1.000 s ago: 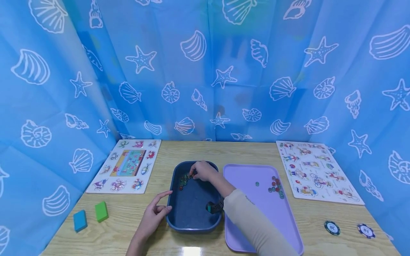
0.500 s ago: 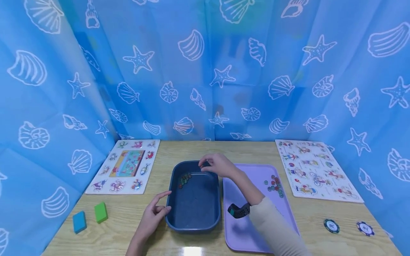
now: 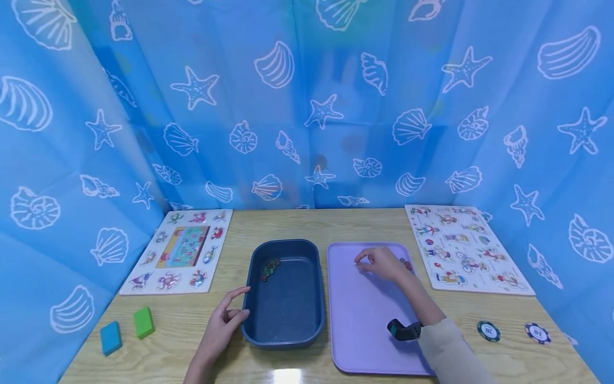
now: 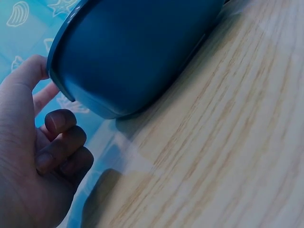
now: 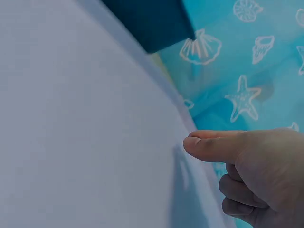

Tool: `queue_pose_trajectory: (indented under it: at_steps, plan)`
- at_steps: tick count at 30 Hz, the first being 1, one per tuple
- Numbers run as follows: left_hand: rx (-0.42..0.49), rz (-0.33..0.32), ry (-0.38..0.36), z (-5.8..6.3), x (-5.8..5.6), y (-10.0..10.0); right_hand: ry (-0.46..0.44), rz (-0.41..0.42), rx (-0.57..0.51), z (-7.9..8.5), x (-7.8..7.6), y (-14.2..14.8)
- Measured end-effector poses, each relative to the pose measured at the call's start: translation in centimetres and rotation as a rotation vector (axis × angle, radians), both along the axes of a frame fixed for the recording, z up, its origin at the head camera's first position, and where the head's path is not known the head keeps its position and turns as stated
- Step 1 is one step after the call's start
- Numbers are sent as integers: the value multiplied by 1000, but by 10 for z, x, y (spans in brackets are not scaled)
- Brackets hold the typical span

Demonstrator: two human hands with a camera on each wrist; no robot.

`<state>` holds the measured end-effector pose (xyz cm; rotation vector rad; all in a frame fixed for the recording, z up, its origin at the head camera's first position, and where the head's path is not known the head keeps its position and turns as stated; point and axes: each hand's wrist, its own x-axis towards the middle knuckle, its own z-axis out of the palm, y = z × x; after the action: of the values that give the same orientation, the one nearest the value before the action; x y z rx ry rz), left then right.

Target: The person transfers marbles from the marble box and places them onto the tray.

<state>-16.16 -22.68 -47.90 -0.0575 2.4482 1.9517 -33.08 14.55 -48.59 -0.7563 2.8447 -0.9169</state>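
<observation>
Even, bright light from above, tinted blue by the curtain [image 3: 307,106]. A white glare patch sits on the table [image 3: 287,376] at its near edge. The head view bows at its edges. Soft shadows lie beneath the bin [image 4: 137,47] and the right hand [image 5: 251,166]; both wrist views are dimmer and slightly blurred up close.

Tub [image 3: 283,314] left of tray [image 3: 364,320], touching.
</observation>
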Motion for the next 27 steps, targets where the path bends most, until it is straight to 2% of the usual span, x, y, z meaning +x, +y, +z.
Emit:
queue_pose_trajectory:
  at_steps: [6,11,14,18,23,27]
  plan:
    - [11,5,-5,0,0,-1,-47,-33,-8,-12,1,8]
    - [13,1,3,2,1,0,-13,-26,-34,-9,2,6]
    - [16,-2,6,3,1,1,3,-11,-69,2,4,1]
    - [16,-6,8,3,1,1,-1,27,-130,27,8,-20]
    - [17,-5,16,2,1,0,41,136,-140,56,8,-68]
    - [14,-8,16,0,1,-1,48,235,-102,66,6,-109]
